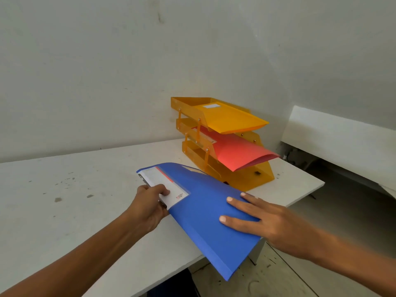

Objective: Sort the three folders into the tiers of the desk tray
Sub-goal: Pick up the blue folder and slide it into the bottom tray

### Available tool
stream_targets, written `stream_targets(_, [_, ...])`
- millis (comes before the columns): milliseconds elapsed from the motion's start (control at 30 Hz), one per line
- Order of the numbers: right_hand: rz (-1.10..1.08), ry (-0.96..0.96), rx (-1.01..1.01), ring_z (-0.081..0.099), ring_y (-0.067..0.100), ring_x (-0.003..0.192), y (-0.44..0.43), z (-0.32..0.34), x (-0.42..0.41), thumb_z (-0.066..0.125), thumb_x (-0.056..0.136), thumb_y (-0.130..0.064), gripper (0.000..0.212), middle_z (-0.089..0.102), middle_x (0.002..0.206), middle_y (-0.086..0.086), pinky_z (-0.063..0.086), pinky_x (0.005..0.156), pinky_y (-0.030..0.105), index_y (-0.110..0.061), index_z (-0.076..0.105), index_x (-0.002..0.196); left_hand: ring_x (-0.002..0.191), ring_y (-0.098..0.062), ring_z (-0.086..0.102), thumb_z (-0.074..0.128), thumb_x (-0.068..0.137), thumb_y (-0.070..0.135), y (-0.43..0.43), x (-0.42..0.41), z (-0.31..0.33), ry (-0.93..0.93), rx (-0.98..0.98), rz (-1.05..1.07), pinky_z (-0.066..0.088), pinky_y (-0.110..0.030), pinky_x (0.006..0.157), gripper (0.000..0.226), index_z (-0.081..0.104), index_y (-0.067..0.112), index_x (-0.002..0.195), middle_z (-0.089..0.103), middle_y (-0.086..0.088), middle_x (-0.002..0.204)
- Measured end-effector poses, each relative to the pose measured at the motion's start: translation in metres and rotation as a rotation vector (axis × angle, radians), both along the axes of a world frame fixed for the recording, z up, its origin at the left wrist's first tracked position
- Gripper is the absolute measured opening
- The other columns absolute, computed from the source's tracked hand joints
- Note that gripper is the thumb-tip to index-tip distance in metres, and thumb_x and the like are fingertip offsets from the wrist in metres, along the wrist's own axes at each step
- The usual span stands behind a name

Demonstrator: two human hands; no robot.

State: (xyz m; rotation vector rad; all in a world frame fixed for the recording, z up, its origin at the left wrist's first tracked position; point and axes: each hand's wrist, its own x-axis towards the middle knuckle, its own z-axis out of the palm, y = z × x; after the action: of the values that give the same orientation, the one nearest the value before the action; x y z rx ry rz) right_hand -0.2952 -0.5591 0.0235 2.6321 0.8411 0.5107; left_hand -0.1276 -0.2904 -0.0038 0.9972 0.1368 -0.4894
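A person stands at a white worktop [85, 189] set against a pale wall [107, 61], and only their bare forearms and hands are in sight. On the far right part of the worktop, close to the wall, sits a see-through orange desk tray [252, 179] with three stepped tiers. A yellow folder [231, 120] lies in the top tier, its front edge sticking out toward the right. A red folder [240, 152] lies in the middle tier, sagging a little and also poking out on the right. Whether anything lies in the bottom tier cannot be told.

In front of the tray is a blue folder [210, 221], slanted, with its far corner just short of the tray's lowest tier and its near corner hanging out past the worktop's front edge. A white label [165, 187] runs along its left side, with a thin red stripe and small print too tiny to read.

The left hand [147, 206] is closed on the folder's left edge, thumb pressed onto the white label and the other fingers curled underneath. The right hand [263, 219] lies open and flat on the blue cover near its right edge, fingers spread, gripping nothing. To the right, beyond the worktop, a second white surface [342, 133] stands at an angle above a dim floor [332, 221].
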Motion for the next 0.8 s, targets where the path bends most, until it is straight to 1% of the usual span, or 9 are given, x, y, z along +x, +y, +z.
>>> stream_targets(133, [0.03,-0.033,0.014,0.045,0.039,0.134,-0.009,0.001,-0.007,0.06,0.083,0.009,0.087,0.037,0.154,0.01,0.052,0.095,0.05,-0.034,0.026,0.152,0.106,-0.036,0.065,0.05,0.087,-0.003,-0.008,-0.013,0.0,-0.039,0.003,0.043,0.059,-0.037,0.052,0.054,0.04,0.013,0.137,0.06,-0.019,0.127])
stream_targets(267, [0.04,-0.064,0.015,0.046,0.039,0.133,-0.016,0.005,-0.015,0.059,0.081,0.011,0.088,0.037,0.154,0.01,0.052,0.095,0.049,-0.033,0.028,0.151,0.107,-0.035,0.064,0.05,0.088,-0.004,-0.011,-0.024,0.008,-0.049,-0.038,0.017,0.06,-0.038,0.054,0.055,0.039,0.014,0.139,0.058,-0.019,0.129])
stream_targets(333, [0.061,-0.092,0.021,0.051,0.037,0.129,-0.016,0.012,-0.022,0.063,0.079,0.009,0.087,0.042,0.151,0.011,0.052,0.097,0.048,-0.032,0.032,0.15,0.108,-0.035,0.064,0.05,0.089,-0.004,-0.013,-0.032,0.013,-0.057,-0.056,0.005,0.06,-0.038,0.055,0.055,0.038,0.014,0.139,0.057,-0.019,0.131])
stream_targets(433, [0.085,-0.136,0.029,0.055,0.032,0.126,-0.018,0.021,-0.037,0.065,0.081,0.002,0.078,0.049,0.145,0.012,0.041,0.104,0.038,-0.03,0.037,0.146,0.108,-0.035,0.064,0.051,0.09,-0.003,-0.019,-0.047,0.019,-0.069,-0.072,-0.004,0.06,-0.038,0.053,0.056,0.035,0.016,0.14,0.056,-0.019,0.132])
stream_targets(500, [0.082,-0.127,0.037,0.053,0.032,0.128,-0.023,0.021,-0.048,0.063,0.085,-0.002,0.074,0.047,0.147,0.011,0.045,0.101,0.036,-0.031,0.035,0.148,0.107,-0.034,0.064,0.051,0.091,-0.002,-0.023,-0.059,0.022,-0.083,-0.077,-0.016,0.06,-0.037,0.053,0.056,0.033,0.017,0.141,0.055,-0.019,0.132])
stream_targets(567, [0.071,-0.117,0.046,0.05,0.033,0.131,-0.031,0.019,-0.061,0.061,0.087,-0.003,0.074,0.043,0.15,0.009,0.049,0.096,0.034,-0.032,0.034,0.149,0.107,-0.034,0.064,0.051,0.092,-0.001,-0.027,-0.072,0.025,-0.107,-0.08,-0.024,0.06,-0.039,0.055,0.055,0.032,0.018,0.14,0.055,-0.018,0.131])
stream_targets(600, [0.067,-0.122,0.052,0.048,0.033,0.133,-0.034,0.019,-0.068,0.062,0.087,-0.004,0.073,0.043,0.151,0.009,0.047,0.095,0.032,-0.032,0.034,0.149,0.107,-0.034,0.064,0.051,0.092,-0.001,-0.03,-0.079,0.027,-0.123,-0.08,-0.023,0.061,-0.041,0.058,0.054,0.032,0.018,0.139,0.055,-0.017,0.131])
stream_targets(700, [0.053,-0.175,0.042,0.046,0.034,0.134,-0.042,0.024,-0.087,0.069,0.083,-0.007,0.073,0.045,0.148,0.011,0.041,0.096,0.029,-0.031,0.04,0.145,0.107,-0.032,0.065,0.05,0.092,0.0,-0.041,-0.097,0.033,-0.18,-0.082,-0.03,0.062,-0.044,0.065,0.05,0.032,0.021,0.134,0.058,-0.013,0.125])
stream_targets(800, [0.037,-0.187,0.046,0.044,0.036,0.135,-0.05,0.024,-0.106,0.067,0.086,-0.013,0.065,0.046,0.147,0.013,0.041,0.098,0.032,-0.03,0.043,0.144,0.104,-0.03,0.066,0.049,0.092,0.001,-0.052,-0.112,0.032,-0.193,-0.092,-0.062,0.062,-0.046,0.068,0.047,0.032,0.02,0.131,0.061,-0.013,0.12])
